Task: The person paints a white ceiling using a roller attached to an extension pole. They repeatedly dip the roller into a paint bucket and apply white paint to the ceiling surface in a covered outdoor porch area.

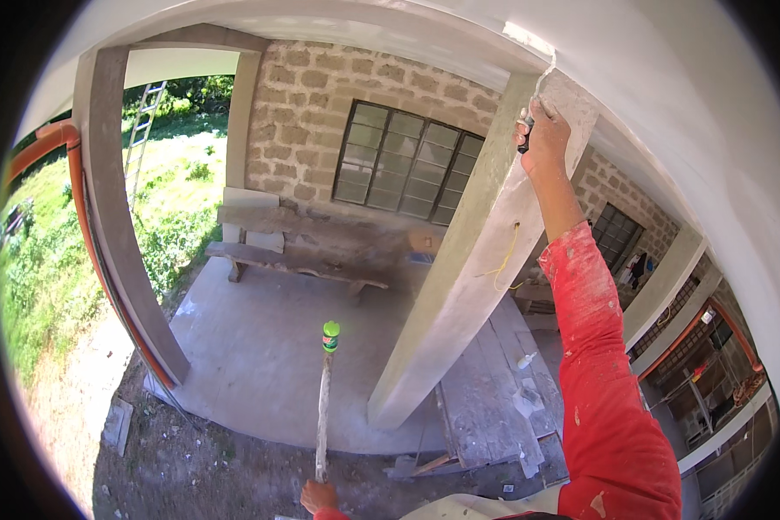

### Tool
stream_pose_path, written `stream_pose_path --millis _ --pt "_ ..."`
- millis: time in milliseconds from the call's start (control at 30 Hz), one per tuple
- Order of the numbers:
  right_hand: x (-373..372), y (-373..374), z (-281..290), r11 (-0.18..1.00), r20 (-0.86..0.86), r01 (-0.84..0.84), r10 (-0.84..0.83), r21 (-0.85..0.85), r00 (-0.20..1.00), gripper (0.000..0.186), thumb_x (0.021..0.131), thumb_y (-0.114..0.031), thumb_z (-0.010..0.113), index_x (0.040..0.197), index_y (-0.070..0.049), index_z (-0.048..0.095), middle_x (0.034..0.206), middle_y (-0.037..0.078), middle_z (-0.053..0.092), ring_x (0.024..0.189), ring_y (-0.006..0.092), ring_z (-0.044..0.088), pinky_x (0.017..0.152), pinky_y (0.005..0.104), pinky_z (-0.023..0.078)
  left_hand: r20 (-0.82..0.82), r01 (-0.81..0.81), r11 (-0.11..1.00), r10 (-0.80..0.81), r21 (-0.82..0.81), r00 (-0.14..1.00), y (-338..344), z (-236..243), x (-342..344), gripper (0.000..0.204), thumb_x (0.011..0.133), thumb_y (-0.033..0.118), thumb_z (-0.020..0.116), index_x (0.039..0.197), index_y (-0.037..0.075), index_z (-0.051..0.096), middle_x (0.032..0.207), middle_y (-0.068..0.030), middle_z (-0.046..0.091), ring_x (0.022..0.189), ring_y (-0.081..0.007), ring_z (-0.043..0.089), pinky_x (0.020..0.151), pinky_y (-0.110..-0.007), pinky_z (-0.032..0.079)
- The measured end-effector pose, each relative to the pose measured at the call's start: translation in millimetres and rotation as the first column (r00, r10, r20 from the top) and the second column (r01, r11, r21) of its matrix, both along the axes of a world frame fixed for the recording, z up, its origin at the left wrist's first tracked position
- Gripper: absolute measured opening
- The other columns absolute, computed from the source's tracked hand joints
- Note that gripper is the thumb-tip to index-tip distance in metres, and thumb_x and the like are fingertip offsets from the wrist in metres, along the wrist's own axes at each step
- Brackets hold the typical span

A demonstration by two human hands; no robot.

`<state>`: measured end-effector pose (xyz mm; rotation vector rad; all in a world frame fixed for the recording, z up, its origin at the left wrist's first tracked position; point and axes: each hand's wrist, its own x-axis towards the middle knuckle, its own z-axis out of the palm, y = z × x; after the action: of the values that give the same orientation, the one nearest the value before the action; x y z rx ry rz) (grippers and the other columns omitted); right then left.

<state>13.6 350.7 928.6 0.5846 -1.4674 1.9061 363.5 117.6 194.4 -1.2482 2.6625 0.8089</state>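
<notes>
My right hand [546, 139] is raised at the top of the concrete column [485, 286], closed on a small dark-handled tool [523, 143] whose working end I cannot make out clearly. It is beside a white, uneven seam where the column meets the smooth white ceiling [659, 95]. The red sleeve on that arm is spattered with pale material. Low in the view, my left hand [319, 495] is closed around a whitish pole [323, 407], which stands up with a green plastic container [330, 336] on its upper end.
Below are a concrete floor [260, 364], pale boards [503, 390] beside the column and a wooden bench [295, 264] before a block wall with a window [390, 152]. Left are another column [117, 217], orange pipe [75, 165], grass and a ladder [143, 126].
</notes>
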Motion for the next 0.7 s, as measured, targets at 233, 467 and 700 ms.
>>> stream_pose_path --millis 233,467,700 --pt "-91.0 29.3 42.1 0.998 0.074 -0.067 0.067 0.003 0.995 0.007 0.103 -0.008 0.054 0.106 -0.002 0.056 0.083 0.007 0.052 0.058 0.0147 0.047 0.049 0.0301 0.037 0.073 0.007 1.000 -0.008 0.003 0.997 -0.6 11.4 -2.9 0.032 0.078 0.033 0.076 0.088 0.003 0.074 0.092 -0.0222 0.075 0.091 -0.0392 0.074 0.082 -0.049 0.058" --pt "-150.5 43.7 71.2 0.990 0.136 -0.139 0.143 -0.037 0.980 0.006 0.103 -0.008 0.054 0.104 -0.002 0.055 0.085 0.009 0.053 0.057 0.0154 0.046 0.048 0.0300 0.035 0.075 -0.012 1.000 0.013 -0.012 0.997 -2.4 -1.8 -4.0 0.032 0.079 0.033 0.076 0.088 0.003 0.075 0.093 -0.0224 0.075 0.091 -0.0397 0.074 0.082 -0.050 0.058" --pt "-160.7 61.5 78.5 0.987 0.155 -0.158 0.159 -0.016 0.975 0.005 0.102 -0.008 0.056 0.104 -0.003 0.056 0.083 0.008 0.052 0.057 0.0149 0.046 0.047 0.0303 0.035 0.059 0.001 1.000 -0.002 0.016 0.998 -2.3 2.6 -6.5 0.030 0.079 0.031 0.076 0.089 0.002 0.075 0.093 -0.0227 0.075 0.091 -0.0403 0.073 0.084 -0.050 0.058"
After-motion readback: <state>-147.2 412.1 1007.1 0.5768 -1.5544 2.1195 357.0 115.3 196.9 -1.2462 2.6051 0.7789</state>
